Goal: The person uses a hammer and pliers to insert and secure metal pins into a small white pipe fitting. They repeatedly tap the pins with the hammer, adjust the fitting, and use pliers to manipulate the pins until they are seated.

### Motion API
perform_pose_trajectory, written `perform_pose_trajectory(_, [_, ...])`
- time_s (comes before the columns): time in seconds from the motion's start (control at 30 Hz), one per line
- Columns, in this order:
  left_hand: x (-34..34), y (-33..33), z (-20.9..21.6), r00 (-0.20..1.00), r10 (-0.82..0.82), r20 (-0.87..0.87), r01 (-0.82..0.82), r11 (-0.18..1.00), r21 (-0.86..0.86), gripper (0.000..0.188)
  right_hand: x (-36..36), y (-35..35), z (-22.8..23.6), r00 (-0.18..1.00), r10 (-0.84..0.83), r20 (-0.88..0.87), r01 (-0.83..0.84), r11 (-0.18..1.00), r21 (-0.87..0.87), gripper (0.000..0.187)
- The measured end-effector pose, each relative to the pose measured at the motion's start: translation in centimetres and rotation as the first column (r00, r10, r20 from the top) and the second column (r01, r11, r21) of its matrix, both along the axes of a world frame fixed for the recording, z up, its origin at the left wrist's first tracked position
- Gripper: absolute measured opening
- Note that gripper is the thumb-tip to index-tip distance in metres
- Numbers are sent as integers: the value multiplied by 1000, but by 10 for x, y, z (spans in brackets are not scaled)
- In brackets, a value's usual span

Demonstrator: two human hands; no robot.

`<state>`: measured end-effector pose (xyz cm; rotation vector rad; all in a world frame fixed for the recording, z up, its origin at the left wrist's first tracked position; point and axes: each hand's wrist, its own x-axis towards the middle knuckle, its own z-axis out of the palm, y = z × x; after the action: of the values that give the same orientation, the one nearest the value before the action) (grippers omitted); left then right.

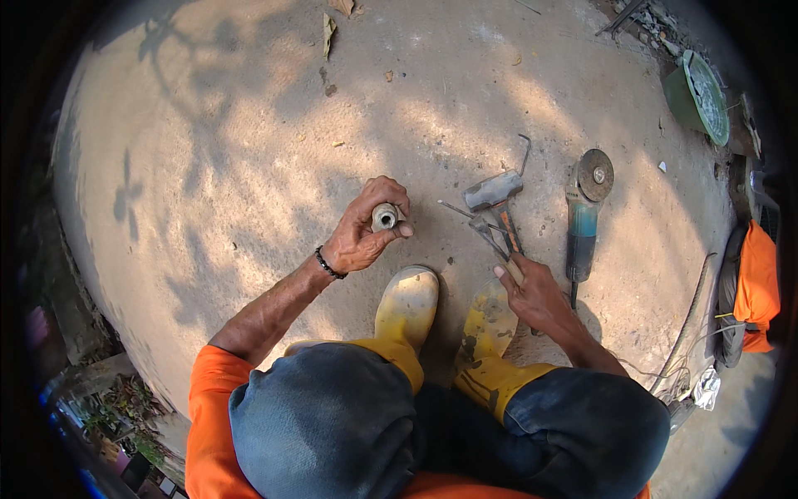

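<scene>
with the whole view read as a clock face, green plants [129, 407] are growing at eight o'clock, and nearer in, an orange sleeve [218, 391] is covering the upper left arm. a dry leaf [329, 35] is lying between eleven and twelve on pale, shadow-dappled ground, while a dark beaded bracelet [331, 264] is circling the left wrist. the left hand [374, 224], just off centre toward eleven, is wrapping its fingers and thumb around a short hollow metal piece [385, 218], whose round open end is facing the camera. a yellow left boot [407, 303] is standing at six, close below; a stained yellow right boot [486, 324] is standing between four and five. at two o'clock, a heavy hammer [493, 191] is resting beside a hooked rod [526, 155]. the right hand [539, 293], between three and four, is curling around the pale handle of a slim tool [517, 264]; whether it is also touching the hammer's handle, one cannot tell. an angle grinder [582, 224] is lying at three, its disc pointing toward twelve. farther out, a green tub [683, 98] is tilting at two, and orange cloth [756, 274] is draping over a dark bag [729, 295] at three.
</scene>
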<state>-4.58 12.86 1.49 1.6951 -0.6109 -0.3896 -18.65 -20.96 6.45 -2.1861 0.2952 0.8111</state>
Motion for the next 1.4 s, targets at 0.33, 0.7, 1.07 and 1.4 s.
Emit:
perform_pose_trajectory(0.33, [11,-30,2,999,41,10,-41,999,-8,27,49,5,-27,810,31,-586,228,904,362,45])
perform_pose_trajectory(0.7, [6,-23,-8,964,72,-258,-107,987,-123,23,40,31,-6,895,249,-371,-43,875,483,37])
perform_pose_trajectory(1.07, [4,-23,-7,988,68,-138,-68,998,3,29,54,66,-89,861,342,376,-275,936,-220,25])
perform_pose_trajectory(1.4, [12,-58,-27,996,54,66,-57,997,56,32,56,34,-43,933,-157,323,105,980,172,14])
